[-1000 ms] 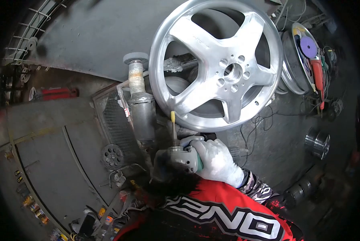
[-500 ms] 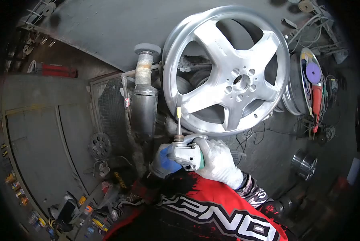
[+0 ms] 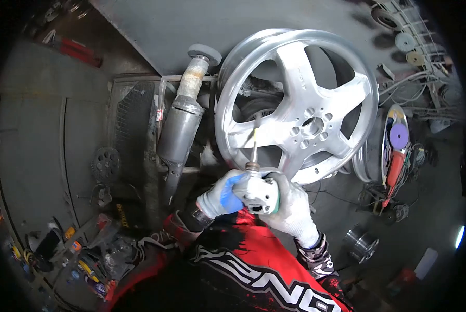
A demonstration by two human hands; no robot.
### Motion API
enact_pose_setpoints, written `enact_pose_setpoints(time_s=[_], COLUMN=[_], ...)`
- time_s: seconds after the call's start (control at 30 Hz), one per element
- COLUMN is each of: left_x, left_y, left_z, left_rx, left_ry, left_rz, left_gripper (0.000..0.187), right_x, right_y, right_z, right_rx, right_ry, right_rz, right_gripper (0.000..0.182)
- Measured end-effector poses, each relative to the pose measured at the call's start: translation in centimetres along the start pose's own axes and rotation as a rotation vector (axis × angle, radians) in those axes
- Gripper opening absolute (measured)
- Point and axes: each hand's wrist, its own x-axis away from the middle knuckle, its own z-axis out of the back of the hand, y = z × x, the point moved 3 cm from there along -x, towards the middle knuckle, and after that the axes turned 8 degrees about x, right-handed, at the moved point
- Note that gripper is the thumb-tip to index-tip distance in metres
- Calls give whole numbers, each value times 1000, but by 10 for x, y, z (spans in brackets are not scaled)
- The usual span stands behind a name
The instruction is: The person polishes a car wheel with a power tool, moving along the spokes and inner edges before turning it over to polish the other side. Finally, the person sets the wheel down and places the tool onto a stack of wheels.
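A white-gloved right hand of mine (image 3: pixel 291 204) wraps round a silver-and-green power tool (image 3: pixel 261 195) in front of my chest. On the tool's other side, my left hand (image 3: pixel 221 195), in a white and blue glove, grips its head. From the tool a thin shaft with a yellowish tip (image 3: pixel 254 139) points forward at the lower left spoke of a silver five-spoke wheel (image 3: pixel 290 127). Whether the tip touches the spoke I cannot tell. The wheel stands tilted, facing me.
Left of the wheel stands a grey motor with a round pad (image 3: pixel 180 130). At the right are a red polisher with a purple pad (image 3: pixel 395 166) and a metal spool (image 3: pixel 361 243). Assorted bottles and tools (image 3: pixel 90 270) lie at the lower left.
The camera view has turned and shifted. Both hands and the tool have moved right relative to the wheel, and the tip now lies over the spoke instead of near the rim's left edge.
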Motion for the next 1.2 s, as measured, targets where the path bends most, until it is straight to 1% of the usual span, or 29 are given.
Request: enact_pose_setpoints(time_s=[0.03,0.07,0.13,0.17,0.27,0.3,0.33,0.4,0.43,0.47,0.53,0.57,0.6,0.67,0.73,0.8,0.83,0.87,0.93,1.0,1.07,1.13,1.2], left_x=[-10,-15,-18,-16,-1,9,15,24,30,32,34,32,29,18,0,-24,-36,-42,-49,-50,-41,-30,-21], left_y=[-4,-9,-15,-17,-19,-19,-18,-18,-16,-17,-18,-19,-20,-22,-25,-30,-32,-33,-35,-38,-38,-37,-35], left_z=[-6,-3,5,6,13,9,12,13,9,7,6,7,1,-14,-16,-13,-15,-17,-31,-28,-24,-23,-26], left_rx=[46,57,31,-16,15,-95,-91,80,-47,-47,83,56,59,-69,-9,46,117,122,137,149,133,115,97], left_ry=[48,36,137,131,103,158,158,104,69,67,43,72,68,133,92,120,80,73,132,128,166,152,139], left_rz=[41,22,-33,-39,-76,-157,-167,-115,-209,-217,-227,-237,-241,-240,-222,-149,-105,-108,-41,-58,-92,-140,-183], left_gripper=[42,42,56,57,57,59,59,58,55,55,53,52,52,50,48,47,46,46,34,33,42,41,41], right_x=[0,-1,0,-1,-2,-3,-3,-5,-7,-7,-8,-8,-8,-10,-10,-9,-8,-7,-6,-7,-8,-12,-14], right_y=[2,4,6,4,0,-3,-6,-9,-10,-10,-8,-7,-5,-4,3,15,18,22,32,32,31,24,19], right_z=[6,11,13,14,6,3,0,-6,-8,-10,-11,-10,-8,5,16,26,33,37,40,41,38,33,28], right_rx=[-26,-53,-33,-22,-12,-28,-45,-65,-82,-98,-102,-98,-92,-93,-91,-77,-50,-42,-50,-63,-84,-69,-113], right_ry=[14,27,-27,-53,-103,-91,-78,-79,-98,-118,-130,-138,-146,-142,-136,-153,-147,-151,-200,-223,-247,-212,-225], right_rz=[-20,-39,-36,-51,-55,-13,26,58,78,99,118,114,109,100,92,3,-4,-2,-90,-82,-70,35,56], right_gripper=[65,66,67,67,67,66,65,64,64,64,65,66,67,69,71,75,77,77,78,80,82,77,76])
